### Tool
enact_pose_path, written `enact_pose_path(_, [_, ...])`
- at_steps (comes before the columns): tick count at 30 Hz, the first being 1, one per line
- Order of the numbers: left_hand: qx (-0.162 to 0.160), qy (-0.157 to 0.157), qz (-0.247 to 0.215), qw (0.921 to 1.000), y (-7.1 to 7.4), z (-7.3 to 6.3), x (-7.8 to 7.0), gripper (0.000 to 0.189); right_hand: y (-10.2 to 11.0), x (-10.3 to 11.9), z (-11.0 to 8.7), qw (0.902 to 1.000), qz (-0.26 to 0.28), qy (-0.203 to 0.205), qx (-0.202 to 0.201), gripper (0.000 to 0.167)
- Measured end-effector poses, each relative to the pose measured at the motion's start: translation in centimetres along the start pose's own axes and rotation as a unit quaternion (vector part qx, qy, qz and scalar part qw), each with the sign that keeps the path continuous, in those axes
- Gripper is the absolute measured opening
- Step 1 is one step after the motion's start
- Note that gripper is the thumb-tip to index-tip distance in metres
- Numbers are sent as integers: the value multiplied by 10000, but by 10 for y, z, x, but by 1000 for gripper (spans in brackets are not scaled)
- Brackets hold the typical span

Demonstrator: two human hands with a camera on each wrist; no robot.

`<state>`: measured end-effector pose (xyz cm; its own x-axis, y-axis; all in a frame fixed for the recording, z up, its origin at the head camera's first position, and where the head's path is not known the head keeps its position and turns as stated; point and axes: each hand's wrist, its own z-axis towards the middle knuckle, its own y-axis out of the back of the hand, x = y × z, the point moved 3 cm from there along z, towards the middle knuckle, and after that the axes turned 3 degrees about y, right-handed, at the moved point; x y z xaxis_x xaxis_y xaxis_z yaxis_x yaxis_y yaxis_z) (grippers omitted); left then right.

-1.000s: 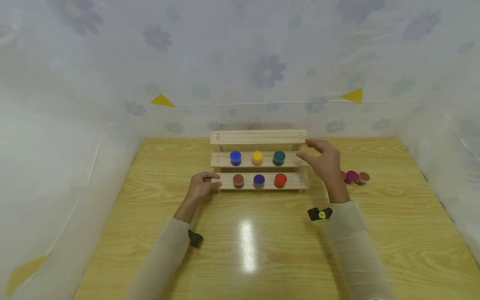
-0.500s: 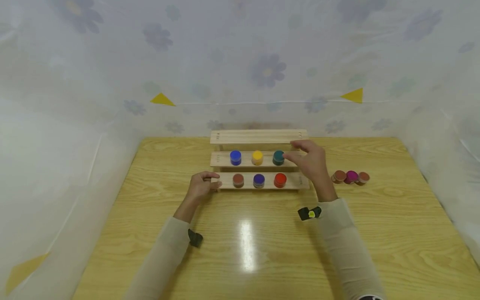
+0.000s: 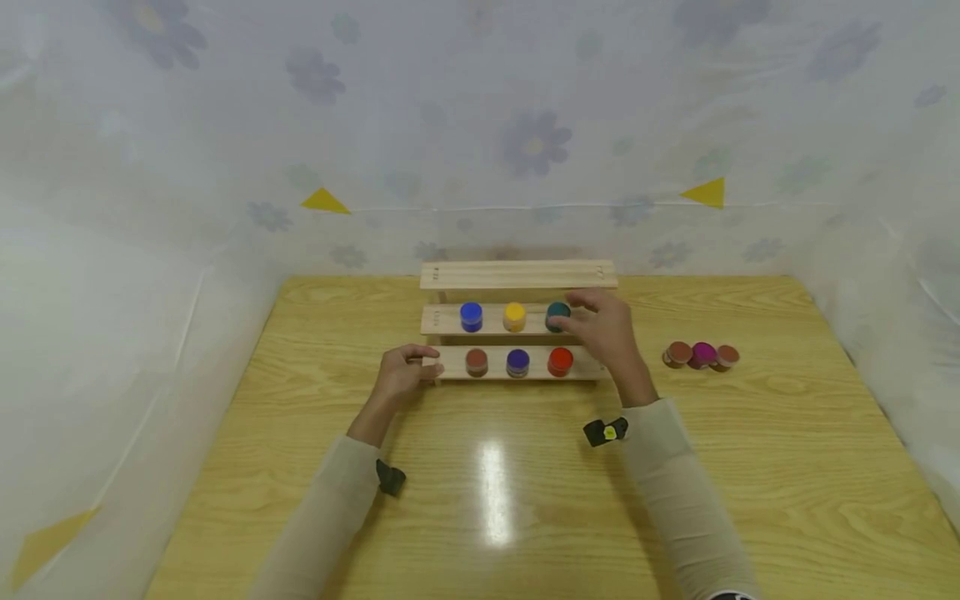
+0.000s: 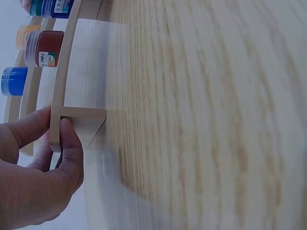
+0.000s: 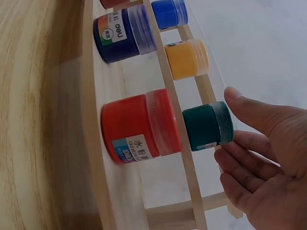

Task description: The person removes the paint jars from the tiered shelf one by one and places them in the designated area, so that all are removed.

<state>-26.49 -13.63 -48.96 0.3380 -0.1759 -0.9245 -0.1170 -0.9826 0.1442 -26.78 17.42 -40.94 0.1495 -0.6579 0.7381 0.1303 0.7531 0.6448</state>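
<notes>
A three-tier wooden rack [image 3: 517,275] stands on the table and bears small paint jars. My left hand [image 3: 401,372] pinches the left end of its lowest board, fingers above and below in the left wrist view. My right hand [image 3: 606,329] is at the green paint jar [image 5: 206,127], the rightmost on the middle tier. Its thumb and fingers spread either side of the lid, with a small gap at the thumb. Beside the green jar are a yellow jar [image 3: 514,317] and a blue jar [image 3: 471,317]. Below sit brown [image 3: 477,362], dark blue [image 3: 517,362] and red [image 3: 560,362] jars.
Right of the rack, two brown jars [image 3: 678,354] [image 3: 726,358] and a magenta jar [image 3: 703,355] stand close together on the wooden table [image 3: 465,500]. A flower-patterned curtain [image 3: 480,125] surrounds the table's back and sides.
My right hand has moved left from the rack's right end to the green jar, uncovering the brown jar behind it. The left hand has stayed on the lowest board.
</notes>
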Motion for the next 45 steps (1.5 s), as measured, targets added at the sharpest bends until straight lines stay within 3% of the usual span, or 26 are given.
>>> enact_pose_path(14, [63,-38,-7,10000,-1,-1,-2,28,-7,-2,-2,9998,-148,-87,84,47])
enact_pose_path(45, [-9,102,52,9999,0,-1,-1,28,0,4,-7,9993,-69,250,-283,45])
